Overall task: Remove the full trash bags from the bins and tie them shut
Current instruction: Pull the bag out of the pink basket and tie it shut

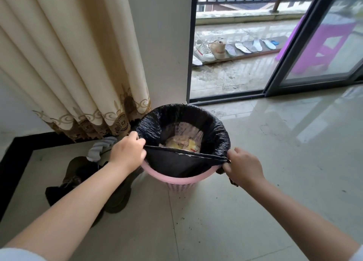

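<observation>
A pink perforated bin (179, 182) stands on the tiled floor by the wall, lined with a black trash bag (214, 131). Paper and wrapper rubbish (182, 143) lies inside the bag. My left hand (127, 151) pinches the bag's near edge at the bin's left side. My right hand (242, 167) grips the same edge at the right side. Between the two hands the near edge is lifted off the rim and pulled taut in a straight line. The far part of the bag is still folded over the rim.
A cream curtain (78, 74) hangs left of the bin. Dark shoes (115, 198) and a grey sock (99, 149) lie on the floor at the left. An open sliding door (294, 50) leads to a balcony with shoes (208, 50) and a purple stool (324, 43).
</observation>
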`<action>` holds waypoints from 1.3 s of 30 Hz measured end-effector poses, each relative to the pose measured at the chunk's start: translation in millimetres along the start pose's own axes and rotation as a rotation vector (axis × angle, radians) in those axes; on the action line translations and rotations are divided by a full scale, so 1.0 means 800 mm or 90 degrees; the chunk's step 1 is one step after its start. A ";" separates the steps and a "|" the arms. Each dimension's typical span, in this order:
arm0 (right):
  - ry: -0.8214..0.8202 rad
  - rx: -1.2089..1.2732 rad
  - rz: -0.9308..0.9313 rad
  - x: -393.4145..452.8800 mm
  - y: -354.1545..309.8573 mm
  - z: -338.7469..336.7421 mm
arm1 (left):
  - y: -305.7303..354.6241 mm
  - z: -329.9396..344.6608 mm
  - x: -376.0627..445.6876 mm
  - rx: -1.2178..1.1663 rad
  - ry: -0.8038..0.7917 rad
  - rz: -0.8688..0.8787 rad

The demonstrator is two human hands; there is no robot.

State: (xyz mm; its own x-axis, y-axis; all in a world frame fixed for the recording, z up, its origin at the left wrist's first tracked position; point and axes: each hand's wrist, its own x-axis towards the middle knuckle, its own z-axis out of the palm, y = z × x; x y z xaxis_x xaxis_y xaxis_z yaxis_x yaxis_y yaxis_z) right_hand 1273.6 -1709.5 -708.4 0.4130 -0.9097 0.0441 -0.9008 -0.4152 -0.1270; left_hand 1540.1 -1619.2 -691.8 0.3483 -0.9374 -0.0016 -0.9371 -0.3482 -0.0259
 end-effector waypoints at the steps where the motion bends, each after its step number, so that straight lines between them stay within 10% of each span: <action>1: -0.035 0.026 0.028 0.002 0.004 0.000 | -0.002 0.003 0.002 -0.025 0.024 -0.034; 7: -0.272 0.294 0.136 0.025 0.013 -0.008 | -0.003 0.000 0.025 -0.195 0.023 -0.283; 12: -0.437 0.144 0.062 0.040 0.032 -0.032 | -0.012 -0.016 0.053 -0.379 0.016 -0.323; 17: -0.073 0.080 0.067 0.086 0.033 -0.065 | -0.002 -0.035 0.062 -0.540 0.134 -0.208; 20: 0.162 0.469 0.137 0.105 0.011 -0.092 | 0.017 -0.066 0.064 -0.898 0.140 -0.209; 22: 0.141 0.847 0.171 0.106 -0.013 -0.114 | 0.031 -0.077 0.065 -1.067 0.091 -0.188; 24: 0.052 1.018 0.195 0.108 -0.028 -0.125 | 0.037 -0.078 0.070 -0.971 0.018 -0.153; 29: -0.224 0.721 0.279 0.108 -0.021 -0.116 | 0.028 -0.059 0.087 -0.468 -0.197 -0.106; 39: 0.024 0.505 0.220 0.144 -0.026 -0.125 | 0.034 -0.046 0.099 -0.304 -0.176 -0.264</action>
State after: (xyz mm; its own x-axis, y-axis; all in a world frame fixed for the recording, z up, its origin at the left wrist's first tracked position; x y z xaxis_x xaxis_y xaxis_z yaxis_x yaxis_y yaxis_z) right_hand 1326.6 -1806.5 -601.7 0.1162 -0.9888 -0.0933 -0.6101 0.0031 -0.7923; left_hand 1541.5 -1703.5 -655.7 0.6138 -0.7107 -0.3437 -0.6112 -0.7033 0.3630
